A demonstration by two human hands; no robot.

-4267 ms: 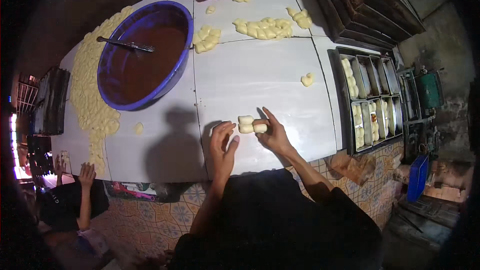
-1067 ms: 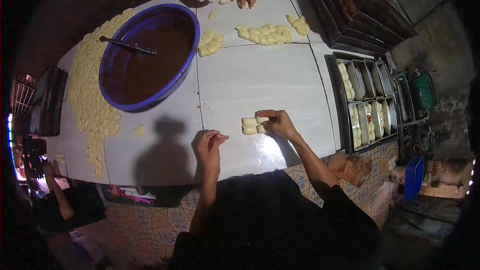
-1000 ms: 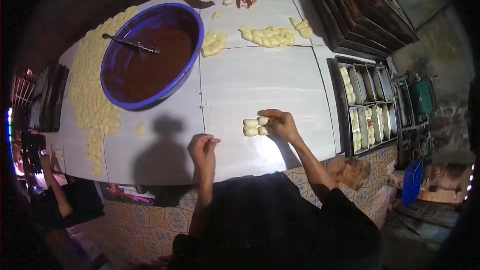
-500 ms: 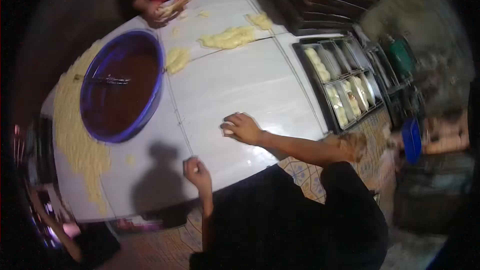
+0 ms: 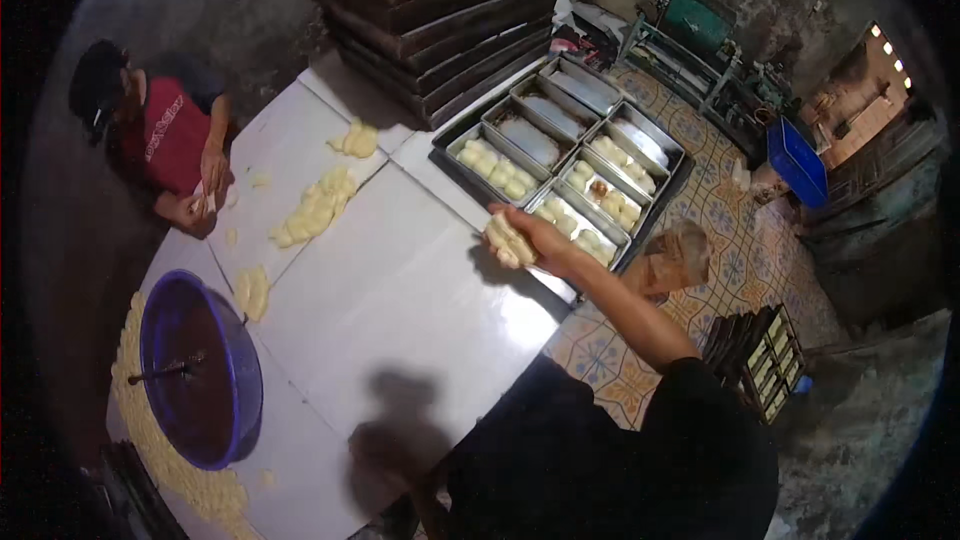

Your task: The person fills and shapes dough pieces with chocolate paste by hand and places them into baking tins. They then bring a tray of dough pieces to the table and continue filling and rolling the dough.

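My right hand (image 5: 545,238) is closed around pale pieces of dough (image 5: 510,242), held at the table's right edge beside a rack of metal loaf tins (image 5: 530,130). Several tins contain rows of pale dough pieces (image 5: 495,168); others show bare metal. One filled tin has a brown patch among its dough. Low in the picture, my left hand (image 5: 398,470) is at the near edge of the white table (image 5: 370,280). Dark shadow covers it, so its fingers do not show clearly.
Lumps of dough (image 5: 318,205) lie toward the far side. A purple basin (image 5: 247,390) of brown filling, with a utensil in it, stands left beside many small dough pieces (image 5: 180,470). Dark trays (image 5: 430,30) are stacked at the back. A co-worker (image 5: 175,135) handles something far left.
My view has swung to the right. My right hand has gone from the middle of the table to the tins and now holds dough pieces. My left hand has dropped into shadow.
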